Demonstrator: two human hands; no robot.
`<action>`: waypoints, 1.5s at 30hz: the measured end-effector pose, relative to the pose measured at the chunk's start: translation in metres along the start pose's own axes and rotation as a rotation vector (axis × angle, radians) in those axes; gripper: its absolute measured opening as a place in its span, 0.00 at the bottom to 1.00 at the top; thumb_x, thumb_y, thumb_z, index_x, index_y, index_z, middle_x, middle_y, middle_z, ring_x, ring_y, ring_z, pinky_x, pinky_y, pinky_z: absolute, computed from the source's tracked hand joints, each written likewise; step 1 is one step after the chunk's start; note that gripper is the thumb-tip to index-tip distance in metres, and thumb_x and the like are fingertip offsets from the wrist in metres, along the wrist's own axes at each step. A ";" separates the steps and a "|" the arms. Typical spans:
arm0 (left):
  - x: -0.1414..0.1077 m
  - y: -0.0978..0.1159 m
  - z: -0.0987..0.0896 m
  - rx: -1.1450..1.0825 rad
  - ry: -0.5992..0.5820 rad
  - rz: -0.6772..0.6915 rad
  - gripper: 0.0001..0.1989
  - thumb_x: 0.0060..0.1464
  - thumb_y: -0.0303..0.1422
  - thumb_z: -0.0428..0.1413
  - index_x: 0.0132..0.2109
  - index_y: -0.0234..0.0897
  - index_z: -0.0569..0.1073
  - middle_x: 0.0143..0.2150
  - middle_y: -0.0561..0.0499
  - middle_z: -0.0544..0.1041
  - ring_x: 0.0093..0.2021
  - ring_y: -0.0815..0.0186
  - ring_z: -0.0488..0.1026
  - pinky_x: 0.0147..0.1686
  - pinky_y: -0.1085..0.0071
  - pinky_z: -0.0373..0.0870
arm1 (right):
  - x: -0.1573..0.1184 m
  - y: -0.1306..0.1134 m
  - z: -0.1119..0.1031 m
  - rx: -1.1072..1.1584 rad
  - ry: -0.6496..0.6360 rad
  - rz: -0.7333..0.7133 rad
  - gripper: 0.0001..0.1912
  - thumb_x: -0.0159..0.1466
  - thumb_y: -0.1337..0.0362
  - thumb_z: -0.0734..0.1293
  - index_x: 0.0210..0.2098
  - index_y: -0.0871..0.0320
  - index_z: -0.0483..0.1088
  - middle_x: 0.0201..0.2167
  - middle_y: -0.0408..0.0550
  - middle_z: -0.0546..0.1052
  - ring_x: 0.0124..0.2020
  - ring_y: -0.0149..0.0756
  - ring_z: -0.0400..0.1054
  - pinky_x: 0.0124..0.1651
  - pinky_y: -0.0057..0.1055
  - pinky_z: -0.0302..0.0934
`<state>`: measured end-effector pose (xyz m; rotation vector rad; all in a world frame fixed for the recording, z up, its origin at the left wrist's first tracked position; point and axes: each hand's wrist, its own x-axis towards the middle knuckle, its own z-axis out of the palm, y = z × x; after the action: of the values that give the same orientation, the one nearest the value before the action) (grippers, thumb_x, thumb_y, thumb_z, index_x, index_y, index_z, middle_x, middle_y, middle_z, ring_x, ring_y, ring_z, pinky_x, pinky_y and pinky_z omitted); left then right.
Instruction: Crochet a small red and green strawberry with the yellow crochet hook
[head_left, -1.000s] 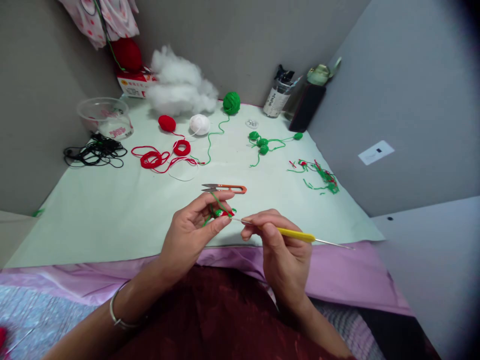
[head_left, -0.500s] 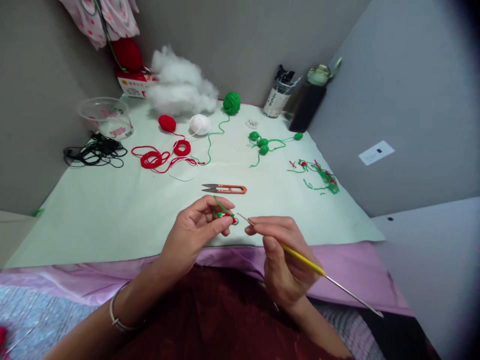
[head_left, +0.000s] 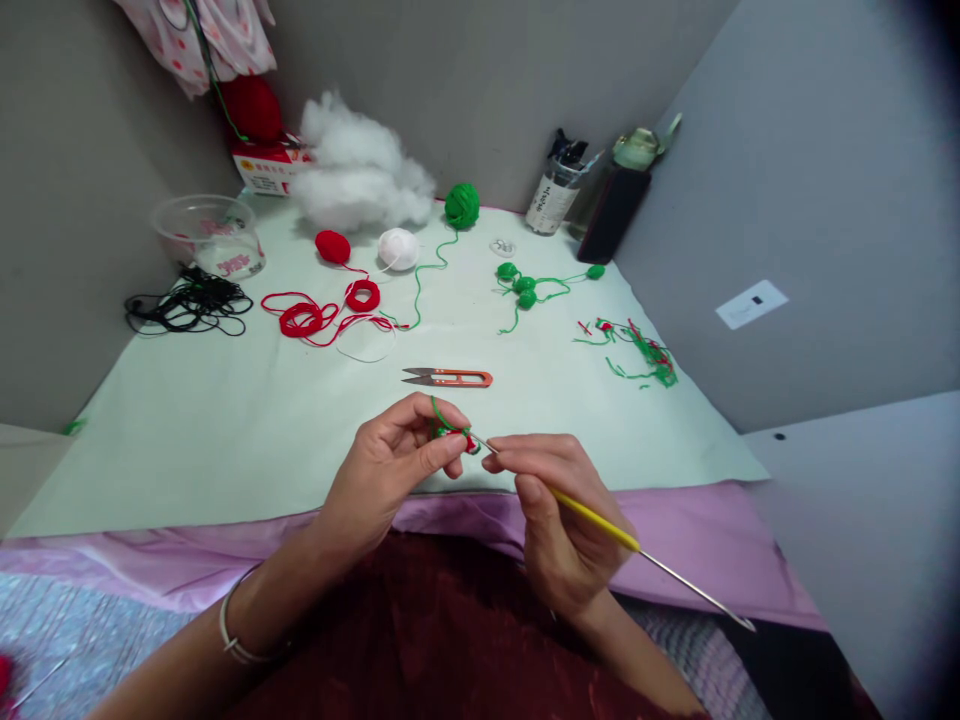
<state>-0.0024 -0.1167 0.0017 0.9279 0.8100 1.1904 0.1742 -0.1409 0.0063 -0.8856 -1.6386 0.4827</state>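
Observation:
Between the thumb and fingers of my left hand (head_left: 409, 445) is a small red, white and green crochet piece (head_left: 471, 443), mostly hidden by the fingertips. A strand of green yarn (head_left: 438, 410) loops over the index finger. My right hand (head_left: 562, 515) grips a crochet hook (head_left: 596, 518) with a yellow handle, like a pen. Its thin metal tip meets the right edge of the piece; whether it passes through a stitch I cannot tell. Orange thread snips (head_left: 457, 379) lie on the table just beyond my left hand.
Red yarn coils (head_left: 301, 320), a white yarn ball (head_left: 398, 249) and a green yarn ball (head_left: 462, 206) lie farther back, near white stuffing (head_left: 364, 170). Small green crocheted balls (head_left: 526, 286) and yarn scraps (head_left: 654, 360) are at right. Black cord (head_left: 191, 303) sits by a clear tub (head_left: 206, 235).
My right hand has moved slightly left, bringing the hook's tip from a small gap away up to the crochet piece. My left hand has hardly moved.

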 end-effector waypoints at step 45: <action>-0.008 -0.008 0.010 0.283 0.240 0.470 0.23 0.59 0.22 0.66 0.58 0.49 0.79 0.41 0.57 0.83 0.44 0.72 0.83 0.48 0.79 0.79 | -0.012 0.018 0.012 -0.119 -0.065 -0.364 0.19 0.75 0.67 0.61 0.63 0.62 0.69 0.57 0.62 0.79 0.54 0.45 0.79 0.47 0.41 0.80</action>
<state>0.0082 -0.1268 -0.0013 1.2697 1.0031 1.6457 0.1689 -0.1371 -0.0173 -0.6405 -1.8545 0.1643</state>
